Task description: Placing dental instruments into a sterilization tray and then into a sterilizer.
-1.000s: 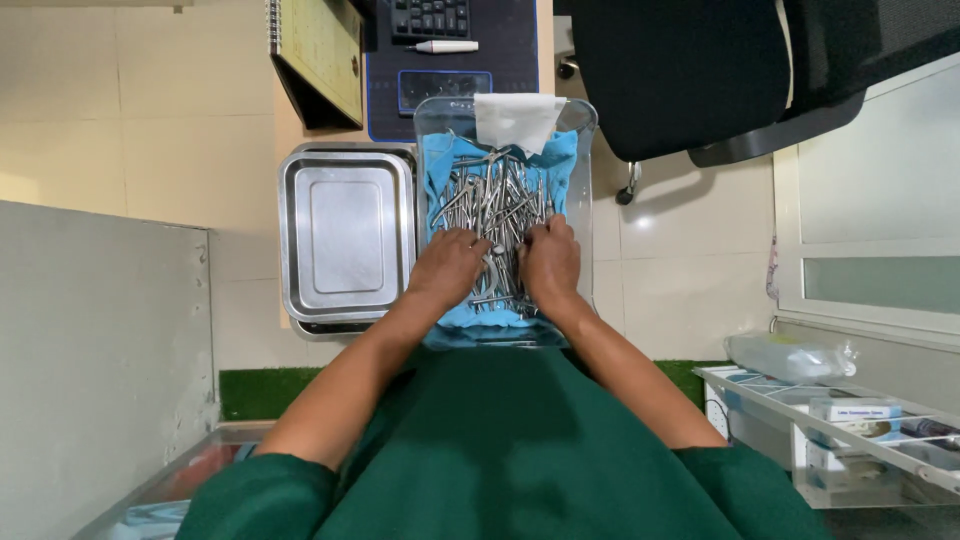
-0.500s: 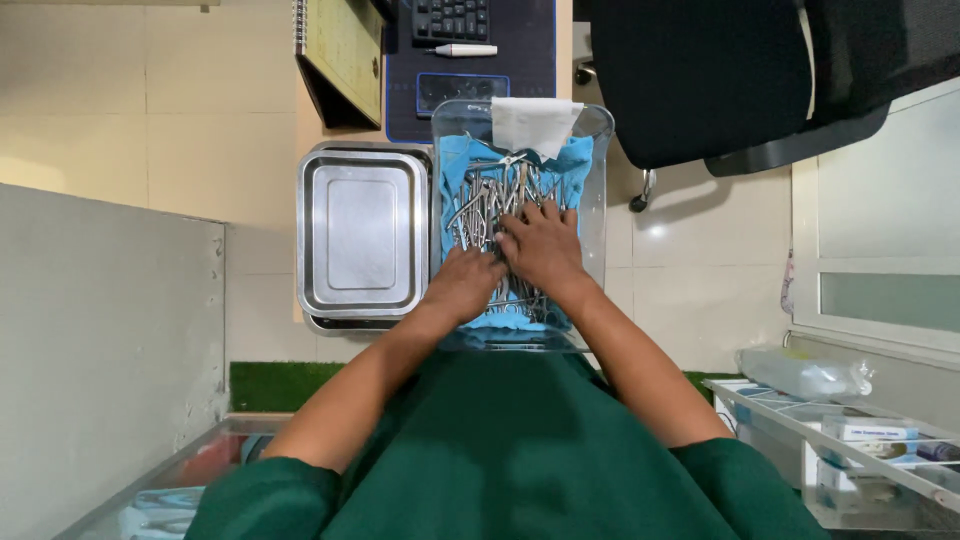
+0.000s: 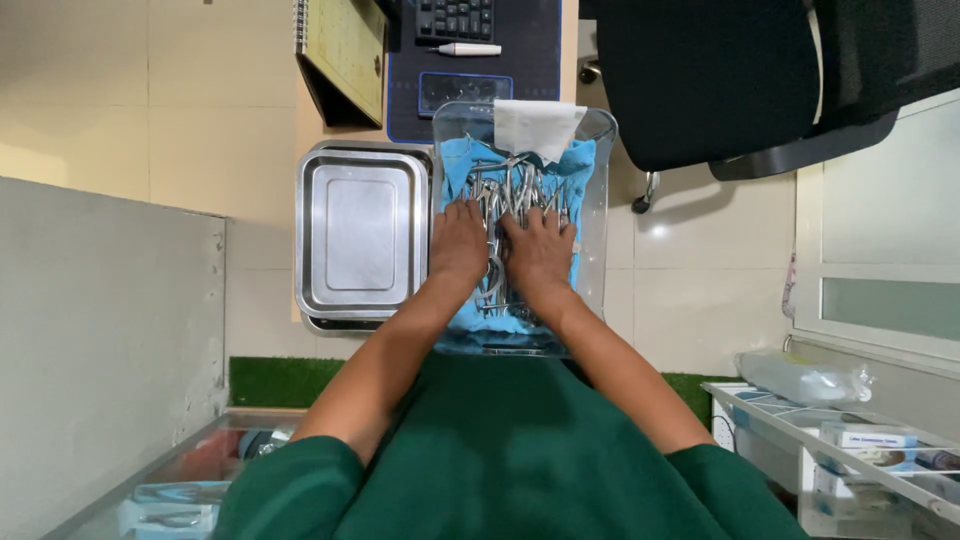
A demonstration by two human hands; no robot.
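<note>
Nearest, the person's green-sleeved arms reach away from the body over a green lap, both bare forearms converging on a clear plastic tray (image 3: 598, 215) lined with a blue cloth (image 3: 578, 170). At the near left, a glass-topped case (image 3: 160, 480) shows some blue and red shapes beneath it, and at the near right a white shelf (image 3: 800, 425) carries small boxes and a clear bag.

The left hand (image 3: 458, 243) lies palm down on the near part of a heap of metal instruments (image 3: 510, 190), its fingers spread flat over them. The right hand (image 3: 540, 250) lies just beside it, also palm down with the fingers fanned apart on the same heap. Neither hand seems to be closed around any single tool, though the palms hide what lies under them, so I cannot tell for sure. The instruments are piled in the middle of the tray, on the blue cloth, and reach from under the hands toward the far end.

Just left of the clear tray sits a steel tray (image 3: 360, 235), nested in a second one, touching or nearly touching the plastic wall.

Beyond the heap, a folded white cloth (image 3: 535, 128) hangs over the far rim of the clear tray. Farther still lies a dark mat (image 3: 535, 40) with a keyboard (image 3: 455, 17) and a white pen (image 3: 465, 49) on it, and a notebook (image 3: 345, 45) stands to its left. A black office chair (image 3: 720, 80) occupies the far right, on the pale tiled floor.
</note>
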